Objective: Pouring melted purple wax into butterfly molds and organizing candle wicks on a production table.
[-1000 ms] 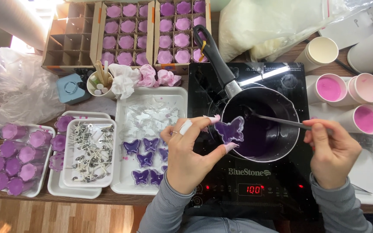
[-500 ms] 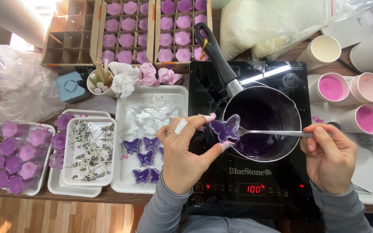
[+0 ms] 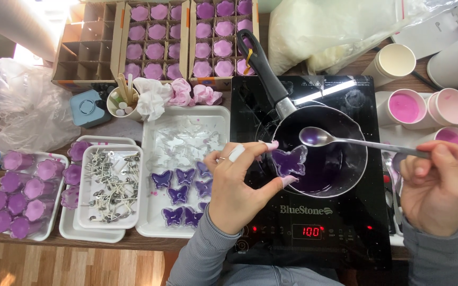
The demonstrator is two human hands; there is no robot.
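Over the dark pot [image 3: 319, 153], the left hand [image 3: 239, 185] is holding the butterfly mold [image 3: 289, 161], now filled purple; the right hand [image 3: 438, 188] is lifting the spoon [image 3: 319, 136] away.

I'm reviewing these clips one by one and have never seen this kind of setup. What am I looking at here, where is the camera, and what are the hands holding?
There is no machine: a person works with bare hands, filmed by a camera on their head looking down. The left hand holds a butterfly-shaped mould filled with purple liquid over a dark saucepan on a black induction hob. The right hand holds a metal spoon above the pan. To the left, a white tray carries more purple butterfly moulds, and a smaller tray holds metal-based wicks. Pink-stained paper cups stand on the right.
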